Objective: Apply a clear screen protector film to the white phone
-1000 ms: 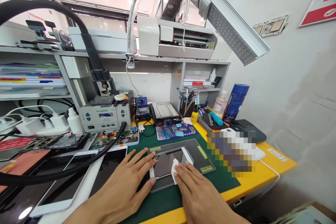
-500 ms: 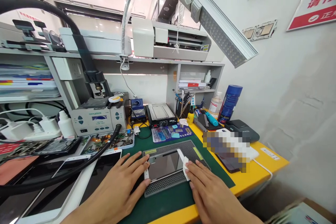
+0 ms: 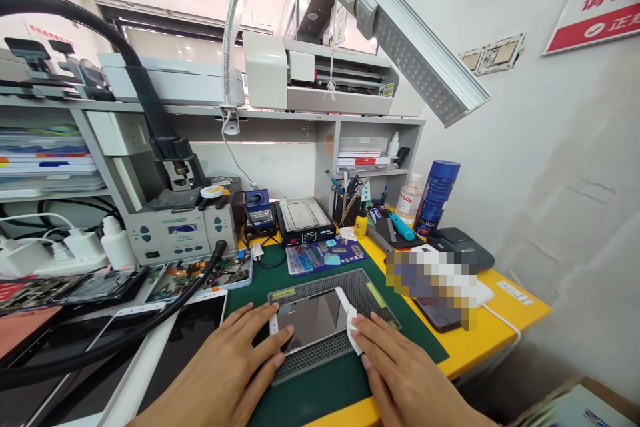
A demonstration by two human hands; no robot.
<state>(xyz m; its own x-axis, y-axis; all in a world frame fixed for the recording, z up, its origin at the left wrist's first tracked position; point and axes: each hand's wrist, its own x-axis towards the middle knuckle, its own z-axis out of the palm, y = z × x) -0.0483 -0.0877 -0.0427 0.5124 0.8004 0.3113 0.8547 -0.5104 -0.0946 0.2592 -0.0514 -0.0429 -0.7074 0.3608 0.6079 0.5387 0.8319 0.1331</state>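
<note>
A white-framed smartphone (image 3: 313,321) with a dark, shiny screen lies face up on a grey perforated mat (image 3: 377,310). My left hand (image 3: 240,353) rests at its left end with the fingers spread. One fingertip touches the screen and the others lie around the frame. My right hand (image 3: 400,360) presses a folded white tissue (image 3: 354,333) against the right end of the phone, fingers close together over it. Part of the tissue is hidden under those fingers.
Tablets (image 3: 187,333) and a black hose (image 3: 165,323) lie left of my left arm. Behind the mat are a blue card (image 3: 325,257) with small parts and a hot plate (image 3: 306,223). A lamp (image 3: 425,47) hangs overhead. Another phone (image 3: 440,317) lies at right.
My left index finger has moved in from the phone's edge onto its screen. The tissue and right hand have shifted slightly at the phone's right end. The whole view has moved slightly.
</note>
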